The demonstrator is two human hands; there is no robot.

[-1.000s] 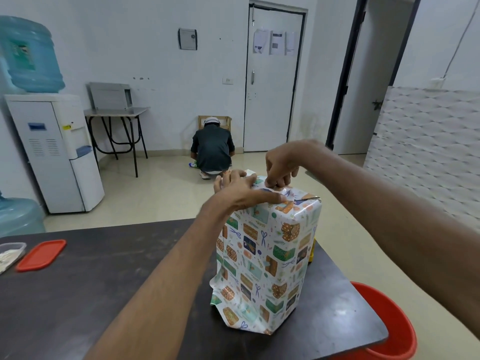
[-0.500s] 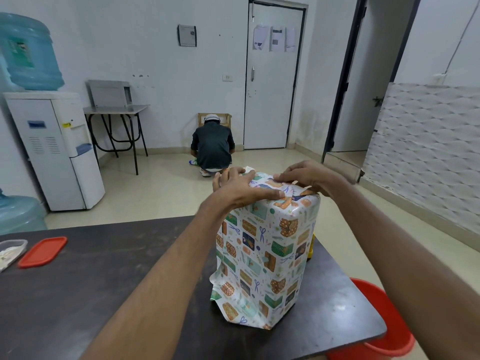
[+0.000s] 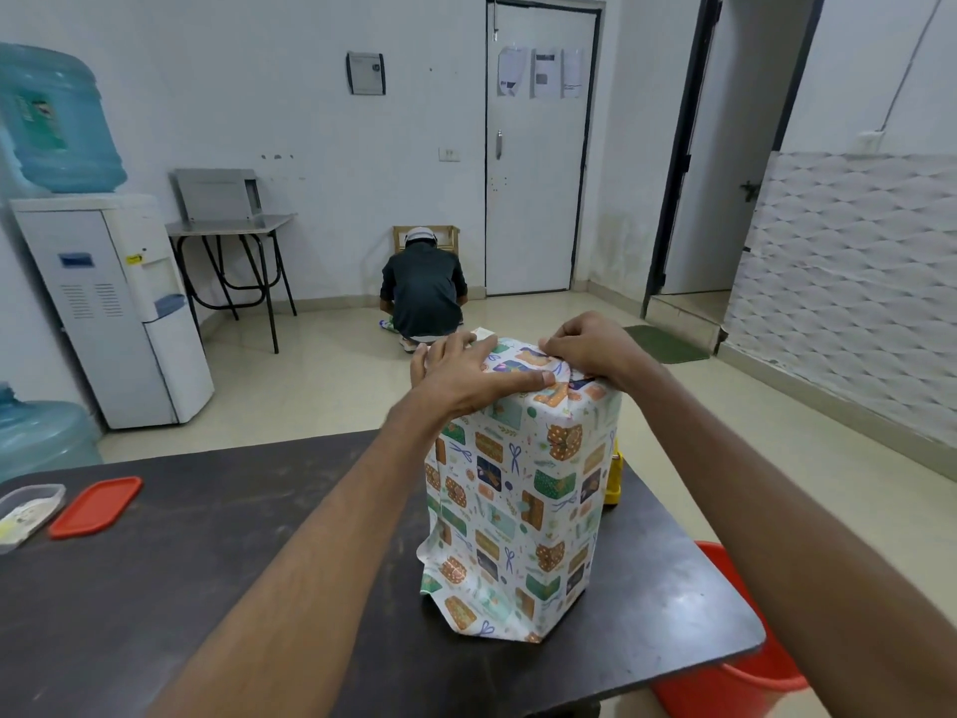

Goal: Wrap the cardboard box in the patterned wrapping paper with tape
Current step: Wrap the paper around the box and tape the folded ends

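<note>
Box (image 3: 523, 489) in patterned wrapping paper (image 3: 466, 603). Stood upright on the table (image 3: 207, 588), close to its right edge and nearer the far right corner than the near one. Was covered on every visible side, with loose paper flaring out at the bottom on the near left. Was pressed on the left part of its top by the left hand (image 3: 466, 375), palm down, fingers straight, thumb stretched along the near top edge. Was met on the right part of its top by the right hand (image 3: 595, 349), fingers curled and pinching a fold of the paper just beside the left thumb's tip. Hid most of a yellow object (image 3: 613, 479) just behind its right side. Shared the table with a red lid (image 3: 96, 506) and a clear container (image 3: 28, 510), both well apart at the left edge. Red bucket (image 3: 735, 686) on the floor by the near right corner.
</note>
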